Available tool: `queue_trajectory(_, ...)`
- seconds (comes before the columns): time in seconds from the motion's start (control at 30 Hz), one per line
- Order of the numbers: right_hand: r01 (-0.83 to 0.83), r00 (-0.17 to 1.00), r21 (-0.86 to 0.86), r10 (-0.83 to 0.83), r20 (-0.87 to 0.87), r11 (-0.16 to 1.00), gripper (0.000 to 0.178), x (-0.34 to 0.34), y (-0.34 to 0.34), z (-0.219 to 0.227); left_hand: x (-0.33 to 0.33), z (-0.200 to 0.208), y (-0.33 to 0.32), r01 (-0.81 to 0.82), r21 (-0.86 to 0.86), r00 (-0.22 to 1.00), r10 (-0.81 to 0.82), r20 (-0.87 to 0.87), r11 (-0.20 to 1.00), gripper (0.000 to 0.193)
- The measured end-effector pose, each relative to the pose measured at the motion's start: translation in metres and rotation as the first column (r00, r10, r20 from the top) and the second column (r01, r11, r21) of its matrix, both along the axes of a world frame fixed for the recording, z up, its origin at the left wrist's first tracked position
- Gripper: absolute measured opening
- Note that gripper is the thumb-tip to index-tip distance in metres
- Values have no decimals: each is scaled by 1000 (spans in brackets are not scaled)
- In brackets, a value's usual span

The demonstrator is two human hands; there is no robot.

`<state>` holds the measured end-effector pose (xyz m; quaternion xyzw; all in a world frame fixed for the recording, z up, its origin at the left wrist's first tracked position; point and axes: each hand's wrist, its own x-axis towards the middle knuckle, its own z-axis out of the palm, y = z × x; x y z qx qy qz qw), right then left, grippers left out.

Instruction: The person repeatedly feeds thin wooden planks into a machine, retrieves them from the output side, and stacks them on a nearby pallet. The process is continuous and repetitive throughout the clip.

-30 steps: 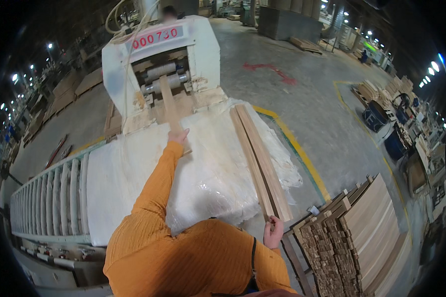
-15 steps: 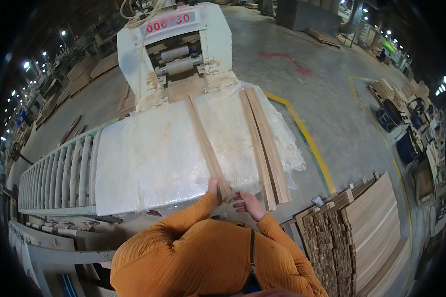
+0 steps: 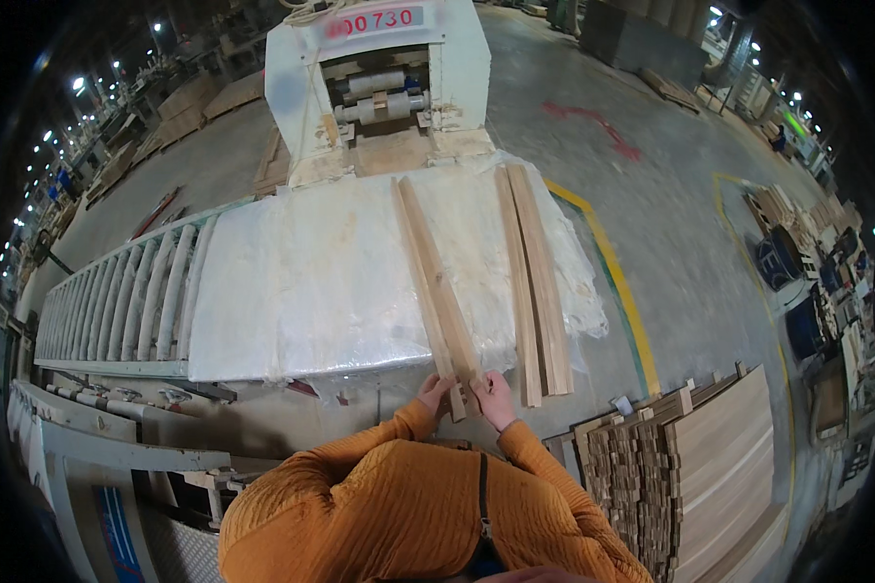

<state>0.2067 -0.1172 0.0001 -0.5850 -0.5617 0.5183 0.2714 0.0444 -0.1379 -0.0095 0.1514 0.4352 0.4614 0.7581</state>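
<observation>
Two long, narrow wood strips slant away from me over a plastic-wrapped table (image 3: 311,291), diverging toward their near ends. My left hand (image 3: 436,394) is closed around the near end of the left wood strip (image 3: 425,277). The right wood strip (image 3: 445,291) has its near end pinched in my right hand (image 3: 497,399). Both near ends stick out past the table's front edge, close to my body. Just to the right, another pair of wood strips (image 3: 535,282) lies side by side, touched by neither hand.
Beyond the table stands a white machine (image 3: 462,83) with metal rollers (image 3: 384,105) in its opening; a small brown piece shows between them. A roller conveyor (image 3: 126,299) adjoins the table on the left. Stacked wood pieces (image 3: 642,476) and a wide wood panel (image 3: 734,457) are at lower right.
My right hand has gone from loose fingers beside the wood to gripping the right strip. The strips have spread apart at their near ends. The whole view has shifted slightly.
</observation>
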Motion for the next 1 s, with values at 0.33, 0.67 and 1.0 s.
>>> queue_trajectory(0.33,-97,994,245,80,76,965,48,0,-24,32,-13,9,56,330,528,852,-6,-524,783,44)
queue_trajectory(0.67,81,885,244,-182,429,966,55,20,-35,48,40,2,123,414,235,892,-341,-297,879,40)
queue_trajectory(1.0,80,524,531,-489,697,844,49,26,-19,13,49,-3,200,784,-70,507,-701,-502,617,43)
